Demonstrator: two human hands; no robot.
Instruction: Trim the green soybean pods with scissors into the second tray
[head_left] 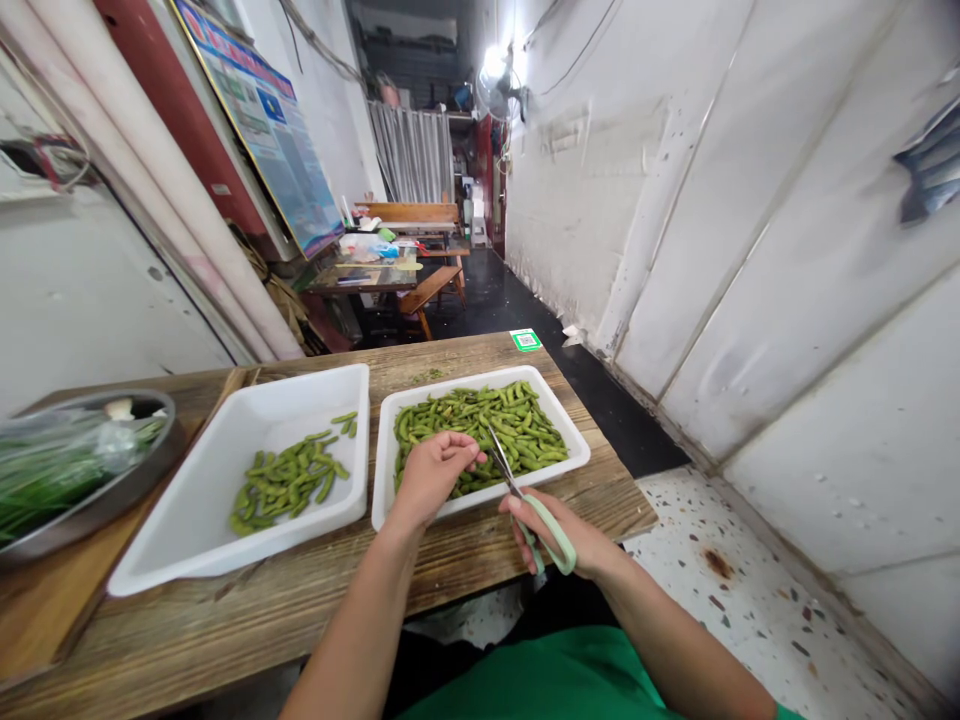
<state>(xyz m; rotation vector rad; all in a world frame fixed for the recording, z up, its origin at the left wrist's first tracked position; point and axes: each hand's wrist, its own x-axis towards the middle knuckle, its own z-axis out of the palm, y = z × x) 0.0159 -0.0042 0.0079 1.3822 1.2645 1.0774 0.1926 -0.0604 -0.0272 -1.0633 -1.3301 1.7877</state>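
My left hand (pixel 437 470) is pinched over the near part of the right white tray (pixel 580 454), with an edamame pod (pixel 482 449) at its fingertips, mostly covered. Scissors (pixel 511 474) with pale green handles are in my right hand (pixel 574 532), fingers through the loops. Their blades are parted and point away from me, close to the left fingertips. A thick layer of green edamame pods (pixel 517 408) fills the right tray beneath. To the left, a deeper white tray (pixel 176 520) holds a smaller heap of pods (pixel 289 480).
A metal basin (pixel 169 455) with bagged green vegetables stands at the far left, beside a wooden board (pixel 52 610). Small green scraps (pixel 429 376) and a QR-code card (pixel 526 341) lie at the wooden table's (pixel 262 625) back. Beyond are another table and a bench (pixel 431 285).
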